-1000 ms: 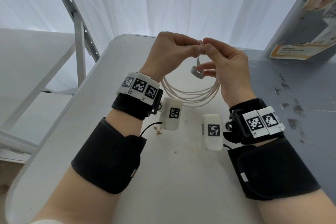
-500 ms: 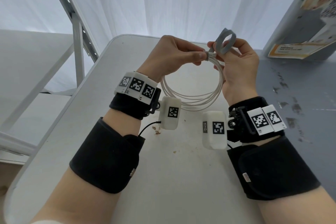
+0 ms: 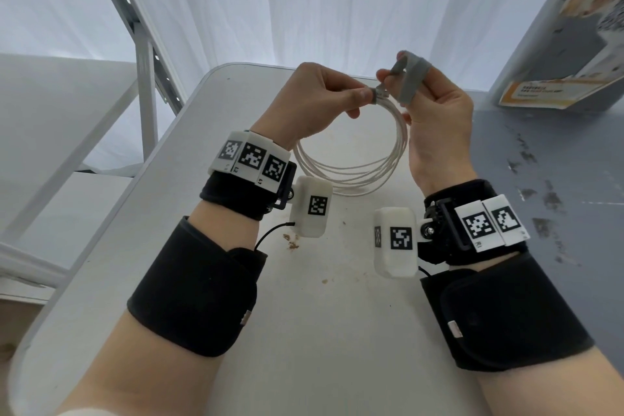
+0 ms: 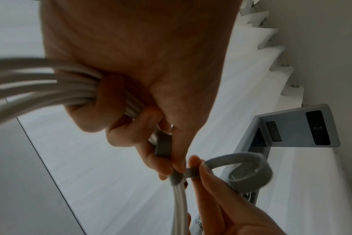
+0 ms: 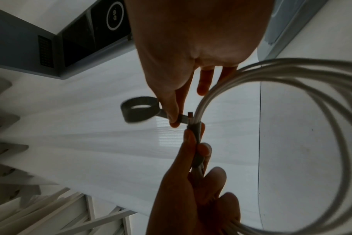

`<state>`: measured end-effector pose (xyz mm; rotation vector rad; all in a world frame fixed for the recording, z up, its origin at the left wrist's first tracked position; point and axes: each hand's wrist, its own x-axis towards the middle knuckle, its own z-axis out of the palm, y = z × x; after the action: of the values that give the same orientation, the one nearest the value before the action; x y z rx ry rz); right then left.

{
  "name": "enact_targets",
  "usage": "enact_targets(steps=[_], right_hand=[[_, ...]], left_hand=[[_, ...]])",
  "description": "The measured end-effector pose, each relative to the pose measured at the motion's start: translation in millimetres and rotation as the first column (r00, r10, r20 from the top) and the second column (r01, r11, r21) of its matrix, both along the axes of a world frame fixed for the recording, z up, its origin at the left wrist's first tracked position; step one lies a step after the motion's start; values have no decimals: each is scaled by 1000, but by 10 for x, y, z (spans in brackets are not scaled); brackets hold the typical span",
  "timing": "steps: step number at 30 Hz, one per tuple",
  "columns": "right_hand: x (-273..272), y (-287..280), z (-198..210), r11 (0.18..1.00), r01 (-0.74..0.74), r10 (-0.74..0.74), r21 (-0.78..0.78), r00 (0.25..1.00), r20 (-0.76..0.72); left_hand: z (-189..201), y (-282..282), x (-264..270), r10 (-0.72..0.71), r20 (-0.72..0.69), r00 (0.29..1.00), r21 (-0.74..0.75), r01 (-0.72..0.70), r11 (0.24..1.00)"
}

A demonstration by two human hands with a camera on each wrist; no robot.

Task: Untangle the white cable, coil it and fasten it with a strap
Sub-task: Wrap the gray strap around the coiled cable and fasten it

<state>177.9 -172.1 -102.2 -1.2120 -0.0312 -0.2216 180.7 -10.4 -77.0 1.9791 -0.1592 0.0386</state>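
The white cable (image 3: 354, 176) (image 4: 30, 89) (image 5: 291, 76) hangs in a coil of several loops above the white table (image 3: 304, 331). My left hand (image 3: 324, 101) (image 4: 151, 111) pinches the top of the coil where the grey strap (image 3: 410, 83) (image 4: 243, 171) (image 5: 139, 111) wraps the bundle. My right hand (image 3: 435, 105) (image 5: 181, 79) pinches the strap close to the cable between thumb and forefinger; the strap's free end curls in a loop beyond the fingers.
A grey surface (image 3: 540, 179) adjoins the table on the right, with a printed box (image 3: 574, 37) standing at its far end. A metal frame (image 3: 145, 54) rises at the left and white curtains hang behind. Crumbs (image 3: 292, 241) lie on the table.
The right hand has drawn the strap up from below the coil and out to the right, away from the left hand. The left hand keeps pinching the coil's top.
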Motion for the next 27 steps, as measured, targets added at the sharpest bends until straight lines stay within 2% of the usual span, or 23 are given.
enact_targets(steps=[4,12,27], right_hand=[[5,6,-8,990,-57,59,-130,998,14],[40,38,-90,948,-100,137,-302,985,105],[62,1,-117,950,-76,107,-304,991,86]], left_hand=[[-25,43,30,32,-4,999,37,-32,999],[-30,72,72,180,-12,984,-84,-180,980],[-35,-1,46,183,-108,977,-183,-201,962]])
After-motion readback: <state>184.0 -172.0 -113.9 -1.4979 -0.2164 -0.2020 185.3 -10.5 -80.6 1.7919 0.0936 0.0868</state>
